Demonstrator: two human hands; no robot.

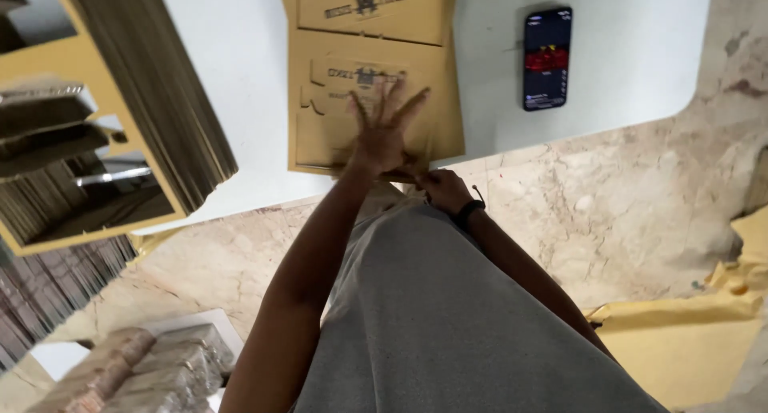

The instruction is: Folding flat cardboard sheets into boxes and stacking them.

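While the flat cardboard sheet [372, 101] is lying on the white table [624, 53], the left hand [384, 129] is pressing it with fingers splayed, the right hand [442, 191] pinching its near edge; a phone [547, 59] is lying nearby.

The left arm is stretched forward from the lower middle of the view, bare to above the elbow, with the forearm rising nearly straight towards the far side. The left hand [382, 133] is laid flat, palm down, with the back of the hand turned to the camera; its fingers [412, 105] are spread wide and pointed away from the body. The right arm is brought in from the lower right, bent so that the forearm runs up and to the left. A dark band is worn at the right wrist. The right hand [445, 191] is held lower and closer to the body, just beside the left wrist, its fingers curled inwards; what is pinched cannot be told.
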